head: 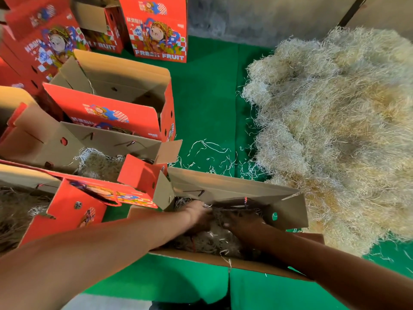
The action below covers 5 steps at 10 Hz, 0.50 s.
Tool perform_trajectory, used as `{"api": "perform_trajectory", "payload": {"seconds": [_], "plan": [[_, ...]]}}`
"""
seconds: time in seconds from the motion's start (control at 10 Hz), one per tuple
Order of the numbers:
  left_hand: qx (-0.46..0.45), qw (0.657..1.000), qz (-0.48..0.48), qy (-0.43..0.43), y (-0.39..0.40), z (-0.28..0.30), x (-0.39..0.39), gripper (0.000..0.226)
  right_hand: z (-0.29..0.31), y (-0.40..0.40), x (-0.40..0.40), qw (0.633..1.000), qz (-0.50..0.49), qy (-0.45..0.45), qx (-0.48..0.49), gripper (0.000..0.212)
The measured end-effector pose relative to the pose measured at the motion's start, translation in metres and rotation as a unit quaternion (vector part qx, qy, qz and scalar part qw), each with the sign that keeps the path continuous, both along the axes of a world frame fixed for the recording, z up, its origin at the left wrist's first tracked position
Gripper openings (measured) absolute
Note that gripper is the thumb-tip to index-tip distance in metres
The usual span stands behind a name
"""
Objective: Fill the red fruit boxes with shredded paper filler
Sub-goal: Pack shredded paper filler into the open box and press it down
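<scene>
Both hands in box [234,189]; grip can't tell. Paper pile [335,130] lies to your right, so right hand [240,222] is nearer than left hand [199,217].

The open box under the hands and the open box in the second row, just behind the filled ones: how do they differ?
The box under the hands holds shredded paper; the second-row box shows none, as far as its inside is visible. The left hand and right hand reach into the first; nothing touches the second. Both are open, with brown inner walls.
</scene>
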State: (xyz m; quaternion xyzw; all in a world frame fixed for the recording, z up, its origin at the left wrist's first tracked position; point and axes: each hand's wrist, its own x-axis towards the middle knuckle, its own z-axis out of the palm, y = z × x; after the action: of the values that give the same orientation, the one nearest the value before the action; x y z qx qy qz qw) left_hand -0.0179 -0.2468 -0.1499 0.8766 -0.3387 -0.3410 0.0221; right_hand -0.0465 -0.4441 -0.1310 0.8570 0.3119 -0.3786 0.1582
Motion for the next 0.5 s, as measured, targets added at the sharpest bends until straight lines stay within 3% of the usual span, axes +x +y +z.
{"api": "perform_trajectory", "payload": {"seconds": [0.1, 0.2, 0.3, 0.4, 0.5], "plan": [[0.017, 0.997, 0.007, -0.072, -0.002, -0.002, -0.002, 0.025, -0.002, 0.005, -0.008, 0.995, -0.011, -0.023, -0.096, 0.061], [0.102, 0.981, -0.139, -0.088, -0.012, 0.006, -0.007, 0.03, 0.007, 0.011, -0.013, 0.99, -0.017, -0.031, -0.139, 0.047], [0.144, 0.973, -0.152, -0.099, -0.009, 0.022, -0.003, 0.034, 0.022, 0.005, -0.003, 0.999, -0.016, -0.03, -0.027, 0.036], [0.101, 0.974, -0.177, -0.099, -0.006, 0.021, 0.002, 0.031, 0.027, 0.003, 0.003, 0.993, 0.08, -0.066, 0.054, 0.033], [0.222, 0.967, -0.12, -0.04, -0.01, 0.02, -0.003, 0.032, 0.015, 0.013, -0.004, 0.978, 0.164, -0.049, 0.116, 0.038]]}}
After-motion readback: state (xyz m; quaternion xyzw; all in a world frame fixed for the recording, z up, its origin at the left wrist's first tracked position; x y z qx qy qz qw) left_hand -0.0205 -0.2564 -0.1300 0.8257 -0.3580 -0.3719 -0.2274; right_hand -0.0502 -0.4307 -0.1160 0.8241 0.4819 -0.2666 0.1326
